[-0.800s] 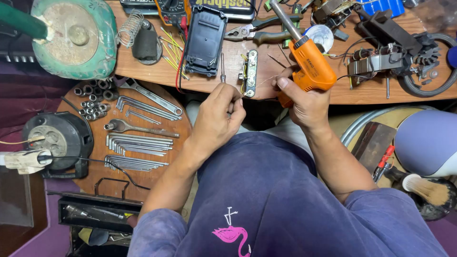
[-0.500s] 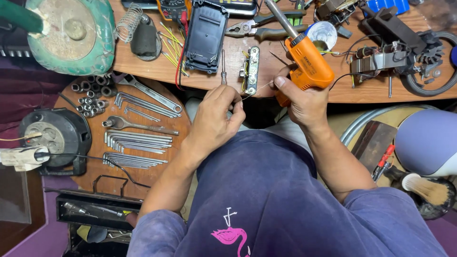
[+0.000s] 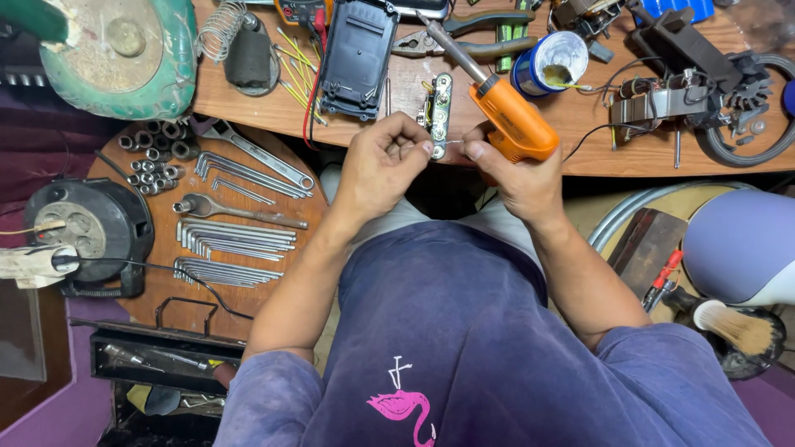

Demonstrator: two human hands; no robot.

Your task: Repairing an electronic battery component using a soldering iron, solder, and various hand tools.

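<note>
Cluttered wooden workbench [image 3: 580,161] ahead. Right hand [image 3: 517,170] wrapped tight round orange soldering gun [image 3: 507,120] at bench edge; left hand [image 3: 383,161] pinching thin wire [image 3: 451,142], fingertips closed, beside metal hinge plate [image 3: 440,112].

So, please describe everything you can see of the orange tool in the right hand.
The orange soldering gun has a glossy plastic body and a long grey metal barrel that points up and left over the wooden workbench. Its tip is hidden near the top edge. The right hand grips its lower part from below, tilted. The left hand is apart from it, pinching a thin wire.
</note>
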